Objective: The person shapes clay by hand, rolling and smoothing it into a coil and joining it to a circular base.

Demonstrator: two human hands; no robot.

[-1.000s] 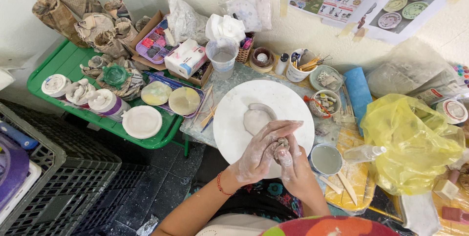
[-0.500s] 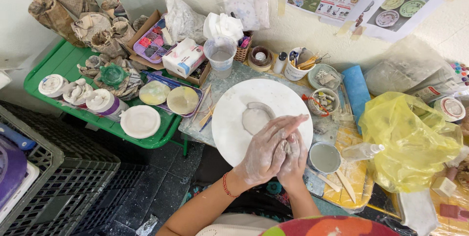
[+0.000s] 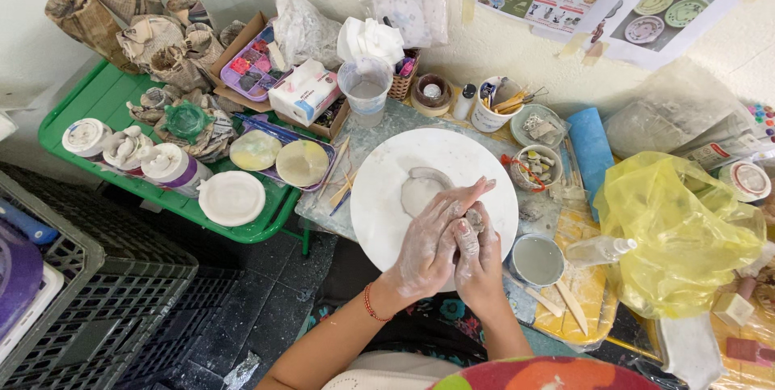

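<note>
My left hand (image 3: 432, 241) and my right hand (image 3: 478, 254) are pressed together over the near edge of the round white board (image 3: 379, 196), both dusted pale with clay. Between them I am grasping a small lump of clay (image 3: 475, 216), the right fingers curled under it and the left palm folded over the top, so only a grey nub of it shows at my fingertips. A red bracelet (image 3: 369, 304) sits on my left wrist. Farther out on the board, apart from my hands, lies a flat grey clay piece (image 3: 420, 190) with a curved raised edge. Just to the right of my hands a small cup of cloudy water (image 3: 537, 260) stands on the table (image 3: 387, 119), with wooden sticks (image 3: 565, 301) lying beside it on a yellow sheet. A bowl of small bits (image 3: 537, 168) sits just beyond the board's right edge, and a yellow plastic bag (image 3: 678, 228) is heaped farther right. To the left, a green tray (image 3: 105, 95) carries jars, lids and paper-wrapped shapes.
</note>
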